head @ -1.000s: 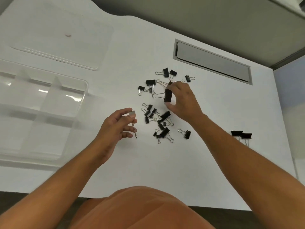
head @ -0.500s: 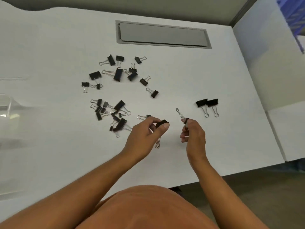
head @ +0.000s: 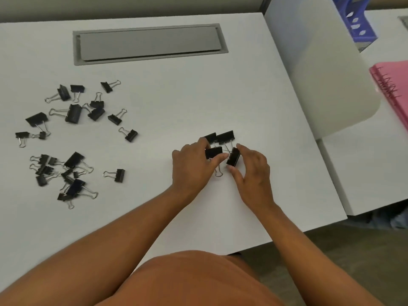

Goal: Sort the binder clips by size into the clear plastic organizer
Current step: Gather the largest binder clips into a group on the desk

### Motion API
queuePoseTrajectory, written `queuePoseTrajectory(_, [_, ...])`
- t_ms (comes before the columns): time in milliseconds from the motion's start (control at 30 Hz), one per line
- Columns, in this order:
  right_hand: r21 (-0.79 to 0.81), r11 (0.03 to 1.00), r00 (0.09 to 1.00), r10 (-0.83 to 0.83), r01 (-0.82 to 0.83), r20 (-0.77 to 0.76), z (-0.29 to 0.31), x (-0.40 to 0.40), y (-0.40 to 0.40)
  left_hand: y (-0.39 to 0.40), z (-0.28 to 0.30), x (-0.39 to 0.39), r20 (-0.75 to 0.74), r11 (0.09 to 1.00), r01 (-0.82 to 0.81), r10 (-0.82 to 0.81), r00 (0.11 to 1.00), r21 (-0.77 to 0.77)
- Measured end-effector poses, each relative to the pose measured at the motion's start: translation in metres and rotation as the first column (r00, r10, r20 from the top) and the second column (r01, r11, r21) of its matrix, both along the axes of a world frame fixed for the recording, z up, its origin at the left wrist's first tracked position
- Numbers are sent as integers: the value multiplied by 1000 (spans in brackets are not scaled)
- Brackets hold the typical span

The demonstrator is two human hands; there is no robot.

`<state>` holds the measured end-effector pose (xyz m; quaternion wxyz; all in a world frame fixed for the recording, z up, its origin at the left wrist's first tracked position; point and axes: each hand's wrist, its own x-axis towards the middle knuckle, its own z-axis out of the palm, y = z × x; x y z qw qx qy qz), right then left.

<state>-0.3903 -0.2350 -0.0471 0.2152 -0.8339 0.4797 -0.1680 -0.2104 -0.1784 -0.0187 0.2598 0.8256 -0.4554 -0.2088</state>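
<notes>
On a white desk (head: 198, 96), the left hand (head: 192, 168) pinches one black binder clip (head: 213, 152); the right hand (head: 251, 171) pinches another (head: 233, 157). Two more clips (head: 225, 136) lie just beyond. Loose clips (head: 72, 113) are scattered far left.

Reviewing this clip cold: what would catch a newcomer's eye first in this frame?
Both hands meet right of centre on the white desk, the left hand and right hand each holding a black binder clip beside two more lying there. A scattered pile of clips lies far left, and a grey cable hatch sits behind.
</notes>
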Motion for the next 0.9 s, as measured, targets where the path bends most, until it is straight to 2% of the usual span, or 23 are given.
queuePoseTrajectory(100, [0, 997, 997, 75, -75, -18, -8, -3, -18, -9, -9, -3, 9, 1000, -25, 25, 1000, 4])
queuePoseTrajectory(300, [14, 970, 968, 240, -242, 67, -12, 7, -33, 2, -20, 3, -112, 995, -62, 53, 992, -82])
queuePoseTrajectory(367, [4, 958, 958, 285, -285, 33, -10, 18, -33, 11, -21, 8, -130, 992, -74, 61, 990, -102])
queuePoseTrajectory(433, [-36, 948, 947, 314, -317, -64, -11, 33, -35, 24, -21, 17, -75, 985, -80, 69, 995, -150])
queuePoseTrajectory(500, [-71, 941, 937, 318, -331, -144, -13, 47, -40, 36, -19, 33, 41, 976, -97, 107, 993, -192])
queuePoseTrajectory(633, [-141, 932, 920, 289, -333, -263, -18, 70, -52, 50, -15, 89, 254, 957, -209, 257, 932, -202])
queuePoseTrajectory(767, [-201, 913, 918, 299, -354, -260, -21, 91, -69, 57, -12, 168, 389, 900, -409, 434, 812, -149])
queuePoseTrajectory(900, [-232, 916, 935, 280, -328, -219, -21, 115, -99, 60, -14, 233, 453, 844, -536, 476, 754, 7])
